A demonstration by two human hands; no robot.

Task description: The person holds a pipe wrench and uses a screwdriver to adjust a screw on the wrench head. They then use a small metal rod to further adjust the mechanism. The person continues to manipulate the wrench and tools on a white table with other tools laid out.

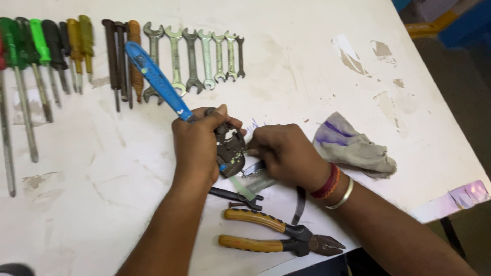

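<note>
Holding dark crimping tool [230, 148] above bench [286, 61], between our 2 hands. Left hand [197, 145] grip closed round tool body, blue handle [156, 79] angled up-left toward spanner row [197, 59]. Right hand [286, 153] grip pinched at tool's right side; what fingertips hold, cannot tell. We judge: keep left steady, right doing fine work, yellow-handled pliers [276, 237] below wrists, clear of elbows.

crimping tool [227, 145] | dark, worn metal head, paint-flecked | blue handle [156, 79] angled up-left | lifted just above white counter [286, 61], in front of spanner row | head gripped in left hand [197, 148] | right hand [286, 153] touching its right side
</note>
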